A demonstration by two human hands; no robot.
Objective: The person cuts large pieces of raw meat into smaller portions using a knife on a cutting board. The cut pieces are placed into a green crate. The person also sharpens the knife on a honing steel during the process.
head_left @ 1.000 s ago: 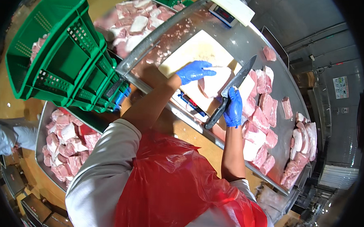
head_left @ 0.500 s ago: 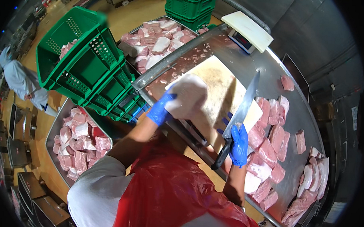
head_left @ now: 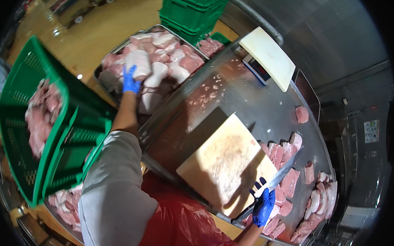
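Note:
My left hand (head_left: pixel 131 81), in a blue glove, reaches over a metal tub (head_left: pixel 96 70) heaped with pale pink meat. Its fingers grip the near edge of a broad piece of meat (head_left: pixel 138 64) on top of the heap; its thumb side is partly hidden. At the right, my gloved right hand (head_left: pixel 263 206) holds a long-bladed knife (head_left: pixel 285 169) by its black handle, some fingers stretched out past it. The blade points up and away, over cut meat chunks (head_left: pixel 290 183). Left of the knife, the cutting board (head_left: pixel 221 161) lies bare except for stains.
A steel table (head_left: pixel 267 113) carries meat strips (head_left: pixel 321 201) at its right edge and a scale (head_left: pixel 257 69) under a white board (head_left: pixel 270 56). Green crates (head_left: pixel 80 137) stand close to my left arm, more crates (head_left: pixel 193 13) at the back. Meat scraps dot the table.
My left hand has gone from the cutting board to the far-left tub with the piece of meat. The view has turned left. My right hand still holds the knife beside the board.

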